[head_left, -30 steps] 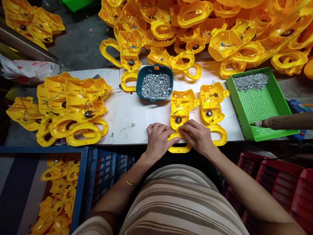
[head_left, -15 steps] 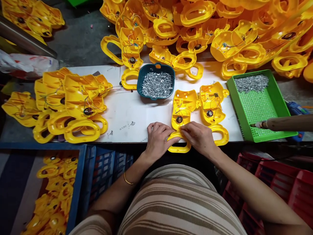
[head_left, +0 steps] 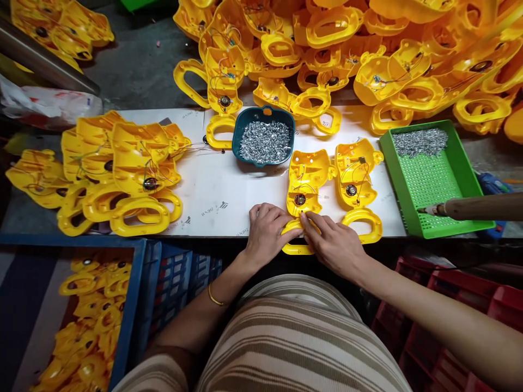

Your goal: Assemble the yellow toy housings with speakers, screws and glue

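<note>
A yellow plastic shell half (head_left: pixel 309 166), hollow side up, lies at the table's front edge in the head view. Thin wires and a round black speaker (head_left: pixel 299 200) sit inside it, and its loop handle points toward me. My left hand (head_left: pixel 267 234) grips the handle's left side, thumb along its top bar. From the right, my right hand (head_left: pixel 335 243) lies over the handle, fingers together and pressed at the neck, covering part of the loop. A tiny dark spot shows at its fingertips; whether it is a part or a hole I cannot tell.
Beside it lies a second yellow shell half (head_left: pixel 356 171). A dark teal bowl (head_left: pixel 241 154) and a green tray (head_left: pixel 417 220) hold small metal pieces. A screwdriver-like tool (head_left: pixel 469 208) juts over the tray. Shells are piled left (head_left: pixel 134 158) and behind; a blue crate (head_left: pixel 139 305) stands below.
My right hand has shifted slightly down and flattened over the handle, its fingers less pinched. My left hand keeps its hold. The view has moved slightly.
</note>
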### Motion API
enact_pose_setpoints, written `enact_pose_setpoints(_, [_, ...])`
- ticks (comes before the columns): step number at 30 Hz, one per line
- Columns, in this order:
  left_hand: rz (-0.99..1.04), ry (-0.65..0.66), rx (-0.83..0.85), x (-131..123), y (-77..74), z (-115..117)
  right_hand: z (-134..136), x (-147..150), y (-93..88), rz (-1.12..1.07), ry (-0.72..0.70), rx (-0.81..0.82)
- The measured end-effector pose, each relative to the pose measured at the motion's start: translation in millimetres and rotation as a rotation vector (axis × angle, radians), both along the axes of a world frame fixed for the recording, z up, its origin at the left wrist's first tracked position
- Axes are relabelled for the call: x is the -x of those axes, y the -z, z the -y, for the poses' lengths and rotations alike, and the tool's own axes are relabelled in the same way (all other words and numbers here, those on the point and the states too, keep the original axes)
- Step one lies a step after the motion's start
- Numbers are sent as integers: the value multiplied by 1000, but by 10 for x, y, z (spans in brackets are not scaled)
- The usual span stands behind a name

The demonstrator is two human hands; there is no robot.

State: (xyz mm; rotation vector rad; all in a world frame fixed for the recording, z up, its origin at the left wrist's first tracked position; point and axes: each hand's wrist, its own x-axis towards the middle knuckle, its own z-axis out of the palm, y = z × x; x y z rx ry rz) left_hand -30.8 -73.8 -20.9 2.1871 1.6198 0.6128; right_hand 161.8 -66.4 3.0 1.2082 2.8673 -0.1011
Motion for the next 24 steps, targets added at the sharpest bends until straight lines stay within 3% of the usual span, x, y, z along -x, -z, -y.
enact_pose_setpoints(4, [-33,49,-25,32,-24,-19,21,7,43,55,-65,-6])
enact_pose_setpoints(7, [-37,31,-26,89,-73,-72,-64,-68,21,-122,-59,27])
enact_pose_setpoints(12, [95,-173,-116,81,-199,-281,-323,-207,-55,-420,243,44])
enact_pose_setpoints(16, [42,-66,-133,-38,-273,-454,-561,-133,-92,-347,377,16])
enact_pose_setpoints(20, [93,-41,-24,-131,-302,-537,-711,14,-107,-335,360,90])
enact_pose_setpoints(24, [425,-116,229,-182,-309,-548,-809,67,-96,-409,396,199])
